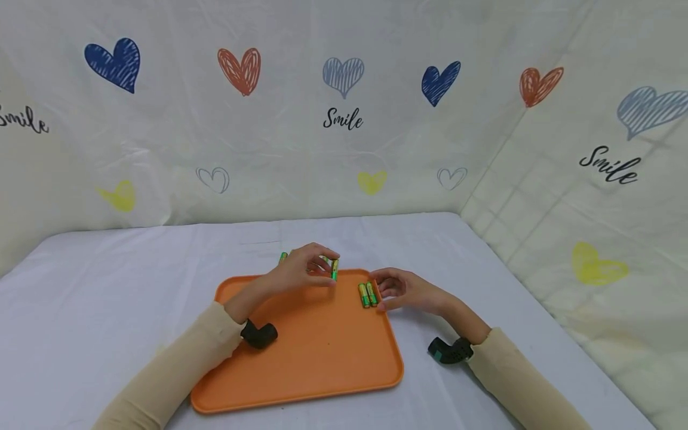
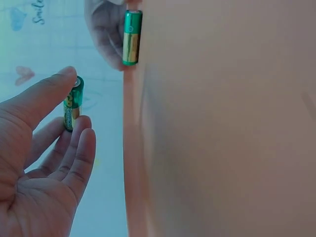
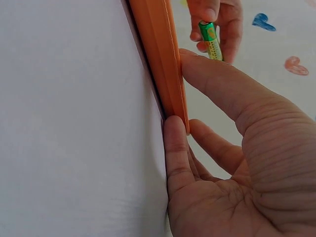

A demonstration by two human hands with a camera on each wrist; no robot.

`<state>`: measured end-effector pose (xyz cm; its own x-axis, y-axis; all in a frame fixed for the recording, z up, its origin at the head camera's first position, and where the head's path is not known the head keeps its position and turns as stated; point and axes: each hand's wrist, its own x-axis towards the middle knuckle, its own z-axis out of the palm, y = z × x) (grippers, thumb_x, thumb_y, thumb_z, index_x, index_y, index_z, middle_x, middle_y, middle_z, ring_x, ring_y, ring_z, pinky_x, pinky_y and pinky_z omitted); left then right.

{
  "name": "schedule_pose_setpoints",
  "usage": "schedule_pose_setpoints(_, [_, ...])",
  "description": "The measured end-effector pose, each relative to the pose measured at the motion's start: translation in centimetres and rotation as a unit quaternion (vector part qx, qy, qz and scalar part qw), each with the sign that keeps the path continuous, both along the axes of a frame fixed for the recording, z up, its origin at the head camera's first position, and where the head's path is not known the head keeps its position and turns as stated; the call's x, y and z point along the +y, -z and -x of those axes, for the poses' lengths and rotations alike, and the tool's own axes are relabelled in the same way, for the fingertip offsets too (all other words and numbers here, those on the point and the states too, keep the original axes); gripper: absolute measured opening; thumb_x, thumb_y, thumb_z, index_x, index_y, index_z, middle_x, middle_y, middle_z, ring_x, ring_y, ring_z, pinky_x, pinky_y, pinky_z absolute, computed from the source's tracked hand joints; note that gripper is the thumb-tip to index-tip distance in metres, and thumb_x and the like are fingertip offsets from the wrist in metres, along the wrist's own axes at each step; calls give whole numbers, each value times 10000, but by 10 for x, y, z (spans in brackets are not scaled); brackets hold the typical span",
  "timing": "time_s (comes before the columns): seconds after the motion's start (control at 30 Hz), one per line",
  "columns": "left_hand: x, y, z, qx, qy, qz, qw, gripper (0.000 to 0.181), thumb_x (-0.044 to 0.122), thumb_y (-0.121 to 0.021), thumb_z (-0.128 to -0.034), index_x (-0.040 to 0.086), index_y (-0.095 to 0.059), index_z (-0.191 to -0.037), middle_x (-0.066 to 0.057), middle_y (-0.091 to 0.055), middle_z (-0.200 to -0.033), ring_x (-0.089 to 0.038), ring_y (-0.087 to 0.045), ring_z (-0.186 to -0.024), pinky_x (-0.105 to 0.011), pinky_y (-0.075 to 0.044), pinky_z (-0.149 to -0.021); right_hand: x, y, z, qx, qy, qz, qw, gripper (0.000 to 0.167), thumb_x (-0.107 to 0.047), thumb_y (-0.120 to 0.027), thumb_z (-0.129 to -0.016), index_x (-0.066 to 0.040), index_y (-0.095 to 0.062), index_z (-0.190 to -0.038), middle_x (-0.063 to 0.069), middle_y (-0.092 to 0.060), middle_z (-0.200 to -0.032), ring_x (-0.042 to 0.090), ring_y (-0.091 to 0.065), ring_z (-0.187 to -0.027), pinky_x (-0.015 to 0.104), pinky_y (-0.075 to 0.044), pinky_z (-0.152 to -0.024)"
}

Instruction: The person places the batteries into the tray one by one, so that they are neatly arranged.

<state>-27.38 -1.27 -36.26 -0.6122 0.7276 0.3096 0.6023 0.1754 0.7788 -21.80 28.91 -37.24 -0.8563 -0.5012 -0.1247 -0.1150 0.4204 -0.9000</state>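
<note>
Between its thumb and fingertips, my left hand (image 1: 301, 269) pinches a green and gold battery (image 1: 334, 269), upright above the far edge of an orange tray (image 1: 322, 352). That battery (image 2: 72, 103) shows clearly in the left wrist view. My right hand (image 1: 411, 291) holds the tray's far right corner, its thumb against the side rim and its fingers curved about the corner. Two more batteries (image 1: 368, 295) lie side by side inside the tray, close to that hand. Another battery (image 1: 283, 257) peeks out behind the left hand, mostly hidden.
The tray rests on a table with a white cloth (image 1: 97, 310). A pale wall sheet (image 1: 285, 131) with printed hearts stands behind and to the right. Each wrist carries a black device, one near the tray's left side (image 1: 260, 335) and one (image 1: 450, 350) beyond its right side.
</note>
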Motion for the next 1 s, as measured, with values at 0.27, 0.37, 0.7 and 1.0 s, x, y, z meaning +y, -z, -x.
schedule_pose_setpoints(0.27, [12, 2, -4, -45, 286, 108, 9995, 509, 103, -765, -848, -50, -558, -1286, -136, -560, -1178, -238, -652, -1021, -287, -532, -906, 0, -1, -1, 11, -33, 60, 10000, 687, -147, -779, -845, 9, -436, -1419, 159, -528, -1277, 264, -503, -1101, 204, -484, -915])
schedule_pose_setpoints(0.37, [17, 3, -7, -130, 411, 149, 9990, 508, 98, -762, -850, -54, -554, -1288, -139, -557, -1167, -238, -649, -1031, -271, -530, -903, 1, 0, -1, -24, -34, 58, 10000, 682, -141, -777, -846, 7, -436, -1418, 156, -530, -1273, 261, -508, -1103, 206, -484, -916])
schedule_pose_setpoints(0.7, [30, 9, -14, -500, 529, 553, 9958, 495, 135, -771, -849, -10, -574, -1280, -107, -559, -1153, -218, -636, -1016, -251, -531, -873, 1, 2, 0, -30, -47, 68, 10000, 680, -127, -787, -834, 9, -444, -1405, 163, -526, -1291, 257, -515, -1107, 215, -488, -913])
schedule_pose_setpoints(1.0, [40, 11, -17, -988, 280, 725, 9921, 471, 162, -782, -843, 31, -615, -1263, -74, -642, -1090, -133, -659, -926, -245, -547, -813, 1, 0, 0, -32, -111, 154, 9998, 683, -125, -779, -841, 11, -432, -1414, 168, -506, -1319, 258, -508, -1107, 218, -491, -919])
